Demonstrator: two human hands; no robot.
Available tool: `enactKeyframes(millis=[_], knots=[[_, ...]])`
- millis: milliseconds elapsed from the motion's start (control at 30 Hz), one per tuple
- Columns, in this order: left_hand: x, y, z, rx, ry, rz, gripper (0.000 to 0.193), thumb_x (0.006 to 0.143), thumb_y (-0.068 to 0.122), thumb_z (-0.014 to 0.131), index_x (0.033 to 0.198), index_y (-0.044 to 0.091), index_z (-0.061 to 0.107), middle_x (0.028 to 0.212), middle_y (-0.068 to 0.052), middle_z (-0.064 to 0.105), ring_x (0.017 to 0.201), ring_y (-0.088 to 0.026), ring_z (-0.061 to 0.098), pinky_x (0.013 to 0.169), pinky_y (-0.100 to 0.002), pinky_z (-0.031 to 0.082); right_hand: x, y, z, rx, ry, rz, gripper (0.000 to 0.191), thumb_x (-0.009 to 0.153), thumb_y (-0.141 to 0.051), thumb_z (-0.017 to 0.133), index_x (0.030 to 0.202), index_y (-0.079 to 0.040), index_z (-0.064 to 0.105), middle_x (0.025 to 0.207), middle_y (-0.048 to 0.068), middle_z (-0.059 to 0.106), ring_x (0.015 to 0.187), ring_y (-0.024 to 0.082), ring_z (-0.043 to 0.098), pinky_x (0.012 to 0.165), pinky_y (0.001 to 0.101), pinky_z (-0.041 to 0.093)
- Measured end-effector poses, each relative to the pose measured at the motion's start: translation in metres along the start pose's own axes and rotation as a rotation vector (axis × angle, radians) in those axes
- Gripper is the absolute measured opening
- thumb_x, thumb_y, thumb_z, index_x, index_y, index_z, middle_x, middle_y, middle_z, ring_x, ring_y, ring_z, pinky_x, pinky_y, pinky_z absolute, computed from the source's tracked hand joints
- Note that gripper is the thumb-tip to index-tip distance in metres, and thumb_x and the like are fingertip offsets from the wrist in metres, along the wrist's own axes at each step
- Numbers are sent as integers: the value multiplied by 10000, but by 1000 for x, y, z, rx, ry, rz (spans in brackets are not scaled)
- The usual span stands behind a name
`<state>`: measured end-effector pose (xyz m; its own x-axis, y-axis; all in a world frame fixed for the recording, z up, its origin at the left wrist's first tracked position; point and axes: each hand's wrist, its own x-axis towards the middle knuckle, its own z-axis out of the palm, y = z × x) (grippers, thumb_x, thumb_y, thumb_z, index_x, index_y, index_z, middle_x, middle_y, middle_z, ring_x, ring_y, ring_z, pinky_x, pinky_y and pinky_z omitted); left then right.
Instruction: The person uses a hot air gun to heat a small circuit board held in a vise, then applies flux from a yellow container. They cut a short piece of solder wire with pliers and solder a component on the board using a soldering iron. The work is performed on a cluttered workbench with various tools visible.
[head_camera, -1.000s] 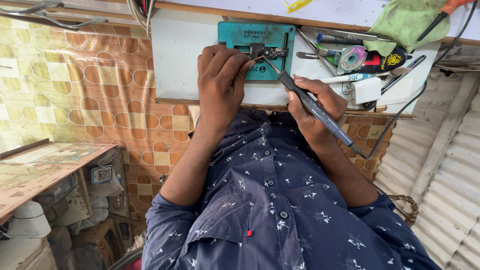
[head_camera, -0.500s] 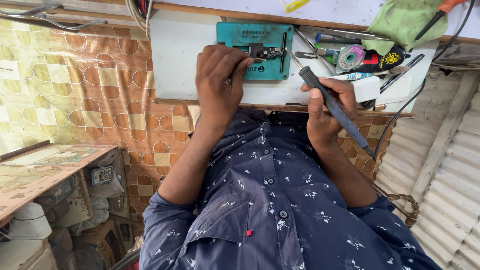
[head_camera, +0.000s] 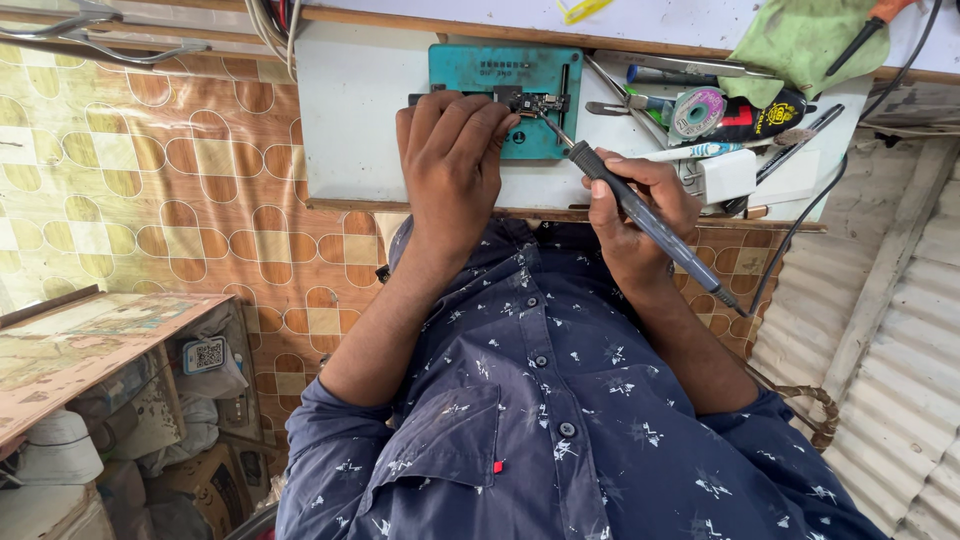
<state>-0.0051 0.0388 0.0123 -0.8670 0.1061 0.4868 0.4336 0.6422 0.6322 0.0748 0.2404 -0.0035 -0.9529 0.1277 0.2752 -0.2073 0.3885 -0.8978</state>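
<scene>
A teal board holder (head_camera: 480, 68) lies on a white work mat (head_camera: 360, 110), with a small circuit board (head_camera: 535, 102) clamped in it. My left hand (head_camera: 450, 165) rests on the holder, its fingertips pressing beside the small board. My right hand (head_camera: 640, 225) grips a dark soldering iron (head_camera: 592, 166) like a pen. The iron's thin tip touches the right end of the small board. Its black cable (head_camera: 800, 230) trails off to the right.
Right of the holder lie tweezers (head_camera: 610, 85), a solder spool (head_camera: 697, 108), a white block (head_camera: 727, 175), pens and a green cloth (head_camera: 800, 40). A patterned tiled surface (head_camera: 150, 200) is on the left, a corrugated metal sheet (head_camera: 900, 350) on the right and a worn wooden board (head_camera: 80, 350) at lower left.
My right hand drew the soldering iron back from the board half a second ago, and has now brought the tip forward onto it again. My left hand stayed on the holder.
</scene>
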Motion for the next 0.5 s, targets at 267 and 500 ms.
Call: enactKeyframes(millis=[267, 500], knots=[[-1, 0, 2, 7, 7, -11, 113, 954, 131, 805, 1013, 79, 724, 1028, -12, 713, 1021, -216, 632, 891, -386, 446, 2, 0, 2, 8, -10, -6, 229, 1053, -97, 711, 1167, 48, 576, 1132, 249, 744, 978, 245, 786, 823, 302, 669], [-2, 1, 1, 19, 4, 0, 124, 952, 111, 806, 1030, 65, 722, 1038, -24, 706, 1021, -228, 631, 891, -393, 446, 3, -1, 2, -6, -19, -6, 241, 1053, -116, 717, 1165, 49, 583, 1123, 248, 746, 968, 238, 785, 846, 308, 666]])
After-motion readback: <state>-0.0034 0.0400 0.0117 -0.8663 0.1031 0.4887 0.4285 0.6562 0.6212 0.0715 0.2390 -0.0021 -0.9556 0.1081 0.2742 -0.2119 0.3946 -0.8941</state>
